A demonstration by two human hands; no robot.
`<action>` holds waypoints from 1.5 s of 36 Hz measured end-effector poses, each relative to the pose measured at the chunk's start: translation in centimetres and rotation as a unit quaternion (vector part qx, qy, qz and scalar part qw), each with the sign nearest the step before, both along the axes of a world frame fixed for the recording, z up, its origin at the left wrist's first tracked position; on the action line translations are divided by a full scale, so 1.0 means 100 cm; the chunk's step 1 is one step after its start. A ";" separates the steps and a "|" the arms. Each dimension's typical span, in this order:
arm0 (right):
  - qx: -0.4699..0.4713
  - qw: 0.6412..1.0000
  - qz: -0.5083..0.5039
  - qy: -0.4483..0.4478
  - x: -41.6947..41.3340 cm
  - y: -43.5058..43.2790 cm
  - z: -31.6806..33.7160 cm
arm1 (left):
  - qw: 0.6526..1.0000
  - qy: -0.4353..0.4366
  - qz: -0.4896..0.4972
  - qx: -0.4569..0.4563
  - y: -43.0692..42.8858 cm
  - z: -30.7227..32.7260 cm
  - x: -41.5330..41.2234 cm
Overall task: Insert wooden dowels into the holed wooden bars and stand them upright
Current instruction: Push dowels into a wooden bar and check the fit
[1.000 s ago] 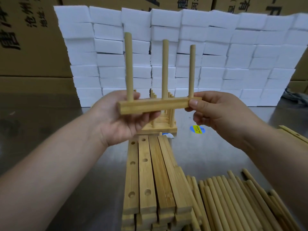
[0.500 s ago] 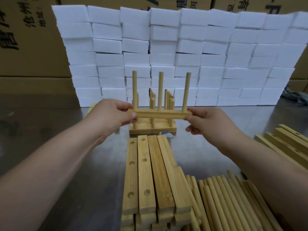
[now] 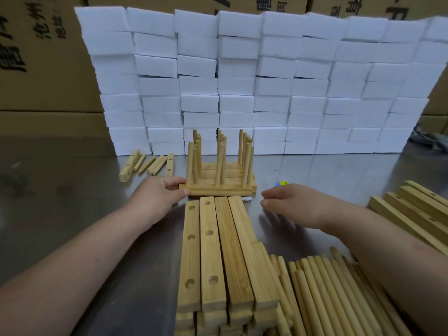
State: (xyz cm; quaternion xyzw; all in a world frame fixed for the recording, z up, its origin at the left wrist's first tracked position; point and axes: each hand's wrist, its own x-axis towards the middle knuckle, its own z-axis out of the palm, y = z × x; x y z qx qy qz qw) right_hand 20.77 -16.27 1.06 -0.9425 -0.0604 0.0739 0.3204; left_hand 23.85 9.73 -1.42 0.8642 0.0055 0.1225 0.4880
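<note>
So the finished bar [image 3: 218,190] stands upright on the counter [image 3: 72,214], dowels up. The left hand [image 3: 157,197] grip is pinching its left end, and the right hand [image 3: 291,204] is loose and empty. Next, I'd guess: let go gently, then grab a fresh one off the bar stack [image 3: 213,251].

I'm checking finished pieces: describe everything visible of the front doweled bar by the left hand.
The front bar is pale, bamboo-like wood, a long square-edged strip lying flat on the metal table. Three round dowels stand upright in it: left, middle, right. It sits right in front of the finished bars, just beyond the stack of empty bars. The left hand pinches its left end; the right hand is off it.
</note>
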 end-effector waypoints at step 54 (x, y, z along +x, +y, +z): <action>-0.276 0.914 0.221 -0.200 -0.009 0.022 -0.010 | 0.996 0.003 -0.009 -0.094 -0.015 -0.004 -0.009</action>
